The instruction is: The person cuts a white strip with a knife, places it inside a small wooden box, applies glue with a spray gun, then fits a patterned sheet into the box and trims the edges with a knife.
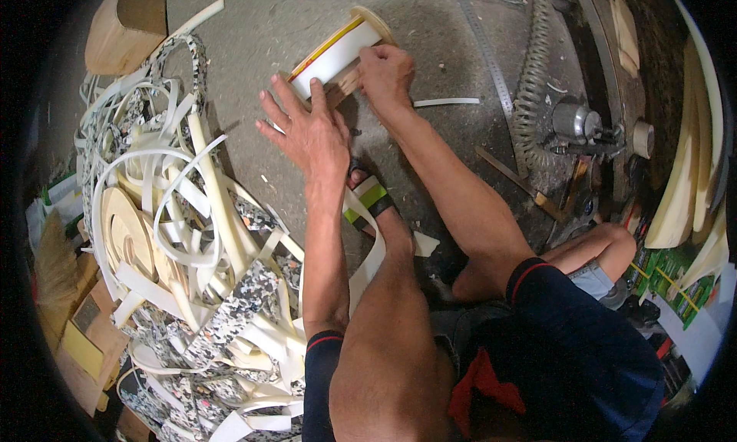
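On the floor in front of me is a curved wooden piece (345, 88) with a white foam strip (342, 56) along it and a thin yellow and red edge on the far side. My left hand (316, 131) lies over its near left end, fingers spread, with the index fingertip on the white strip. At the strip's right part, my right hand (388, 73) has its fingers curled and pinched against the edge. The exact grip under those fingers is partly hidden. A long pale strip (368, 259) hangs beside my leg, below the left hand.
A big heap of pale foam offcuts and speckled foam (199, 242) fills the left side. To the right lie a metal ruler (491, 62), a coiled hose (531, 81), a knife-like tool (522, 185) and a metal cup (576, 122). A wooden block (127, 27) stands far left.
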Action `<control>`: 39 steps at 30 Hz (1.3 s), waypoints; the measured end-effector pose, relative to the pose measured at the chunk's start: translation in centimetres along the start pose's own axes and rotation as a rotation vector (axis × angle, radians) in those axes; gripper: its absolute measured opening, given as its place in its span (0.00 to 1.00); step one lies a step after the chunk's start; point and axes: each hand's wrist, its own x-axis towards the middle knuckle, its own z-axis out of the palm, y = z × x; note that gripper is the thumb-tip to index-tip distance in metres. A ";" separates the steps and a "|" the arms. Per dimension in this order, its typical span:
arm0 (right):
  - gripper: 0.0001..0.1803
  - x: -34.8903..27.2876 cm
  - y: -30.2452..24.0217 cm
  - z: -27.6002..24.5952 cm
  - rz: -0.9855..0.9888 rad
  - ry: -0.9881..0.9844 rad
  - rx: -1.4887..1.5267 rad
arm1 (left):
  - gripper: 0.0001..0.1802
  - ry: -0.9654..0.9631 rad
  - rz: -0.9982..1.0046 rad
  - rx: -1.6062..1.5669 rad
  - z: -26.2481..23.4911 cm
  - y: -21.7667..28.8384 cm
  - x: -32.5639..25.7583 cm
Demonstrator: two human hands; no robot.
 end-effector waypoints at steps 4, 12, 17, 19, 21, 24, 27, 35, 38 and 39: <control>0.12 -1.4 -1.1 -1.0 -0.134 0.037 -0.162 | 0.32 0.013 0.007 -0.096 -0.1 -0.2 -0.2; 0.29 -2.1 -0.8 -4.1 -1.016 -0.146 -0.647 | 0.35 0.013 -0.019 -0.045 0.3 -0.3 -0.7; 0.44 -0.9 0.3 -5.9 -0.791 -0.458 -1.119 | 0.32 0.064 0.009 -0.143 0.4 -0.5 -0.8; 0.45 -0.6 0.6 -6.1 -0.860 -0.449 -0.988 | 0.32 0.050 0.008 -0.150 0.3 -0.5 -0.9; 0.46 -0.5 0.5 -6.1 -0.858 -0.446 -0.967 | 0.32 0.081 -0.004 -0.145 0.3 -0.6 -0.8; 0.47 -0.8 -0.1 -5.9 -0.832 -0.456 -1.018 | 0.33 0.074 0.007 -0.118 0.2 -0.6 -0.9; 0.49 -1.7 -0.8 -5.7 -0.885 -0.461 -0.973 | 0.34 0.027 -0.018 -0.041 0.2 -0.6 -1.1; 0.49 -4.2 -0.5 -4.2 -0.925 -0.559 -0.888 | 0.36 -0.035 -0.020 0.046 0.0 -0.4 -0.8; 0.52 -4.2 -0.3 -4.1 -0.864 -0.694 -1.068 | 0.37 -0.037 -0.018 0.003 -0.1 -0.3 -0.8; 0.53 -4.0 -0.3 -4.2 -0.875 -0.657 -1.012 | 0.38 -0.040 -0.020 -0.024 -0.2 -0.3 -0.9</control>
